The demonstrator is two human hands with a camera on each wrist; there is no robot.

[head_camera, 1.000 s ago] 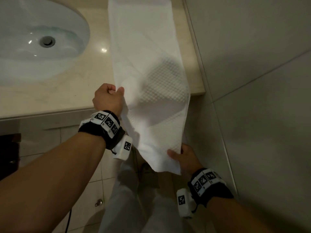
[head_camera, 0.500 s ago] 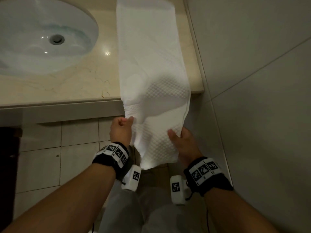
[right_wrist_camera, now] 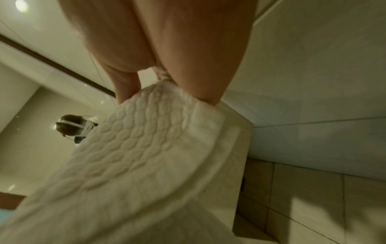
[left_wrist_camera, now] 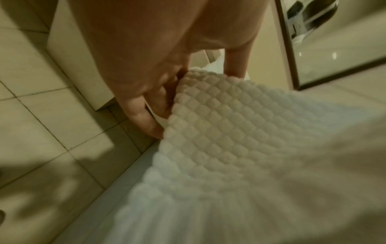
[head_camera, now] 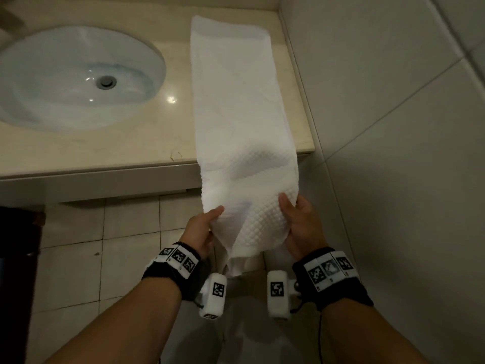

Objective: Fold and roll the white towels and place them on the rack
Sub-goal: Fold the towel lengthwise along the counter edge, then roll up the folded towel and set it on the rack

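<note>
Two hands hold the near end of one white towel (head_camera: pixel 244 122), a long folded strip lying along the bench (head_camera: pixel 110 153) with its end hanging over the front edge. Left hand (head_camera: pixel 202 232) and right hand (head_camera: pixel 301 227) each pinch a side, thumbs on top, fingers underneath. Likely the rolling start; next move calls for curling this end tightly and evenly. Sink (head_camera: pixel 78 77) lies left, wall (head_camera: pixel 380 127) close right; no rack visible.
</note>
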